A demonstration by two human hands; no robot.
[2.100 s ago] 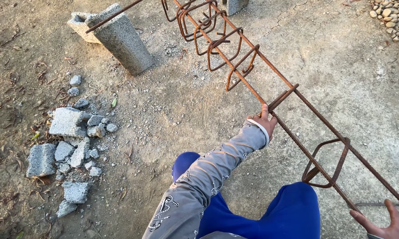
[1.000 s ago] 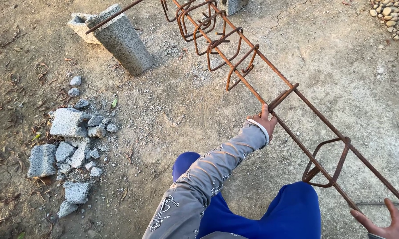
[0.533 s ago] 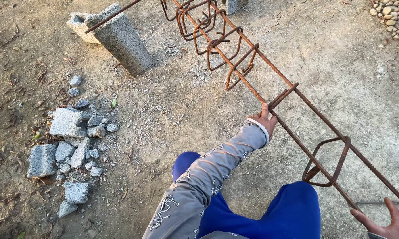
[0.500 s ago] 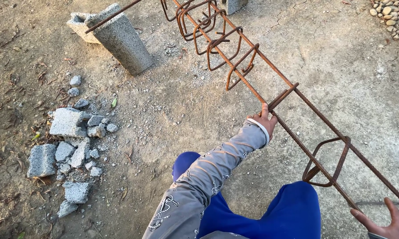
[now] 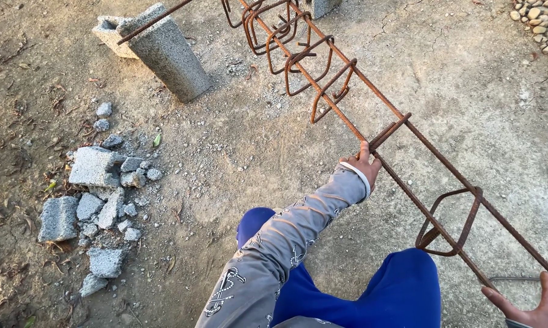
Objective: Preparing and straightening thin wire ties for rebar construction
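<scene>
At the bottom right edge, the right hand (image 5: 532,307) rests open-fingered by the rusty rebar cage (image 5: 407,130). Farther up, the left hand (image 5: 364,164) grips one bar. Beyond lie broken rubble (image 5: 95,182) and a concrete block (image 5: 167,54).

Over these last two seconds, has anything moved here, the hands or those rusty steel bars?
Nothing visibly changed. The left hand still grips the rusty rebar cage beside a stirrup, and the right hand stays at the bottom right corner by the bars. The concrete block and the rubble pile lie as before.
</scene>
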